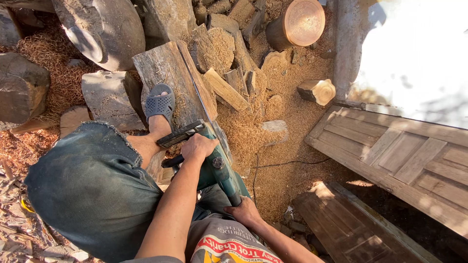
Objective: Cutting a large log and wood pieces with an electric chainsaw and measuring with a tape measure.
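Both hands are closed on a green chainsaw (pixel 217 168): the left hand (pixel 199 146) wraps the front handle, the right hand (pixel 245 210) holds the rear grip. Ahead of them, its bar cuts into a grey wooden slab (pixel 168 73), pinned by a sandaled foot (pixel 160 103). Sawdust (pixel 287 112) lies beyond.

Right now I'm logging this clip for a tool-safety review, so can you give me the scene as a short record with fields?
Setting: outdoor wood yard, sawdust-covered ground
Tool: green electric chainsaw, bar laid along the plank
Workpiece: grey weathered plank
Left hand: grips the saw's front handle
Right hand: grips the rear handle
Foot: grey perforated sandal pressing on the plank, beside the bar
Cable: black cord across the sawdust
Nearby: log rounds, wooden door panels
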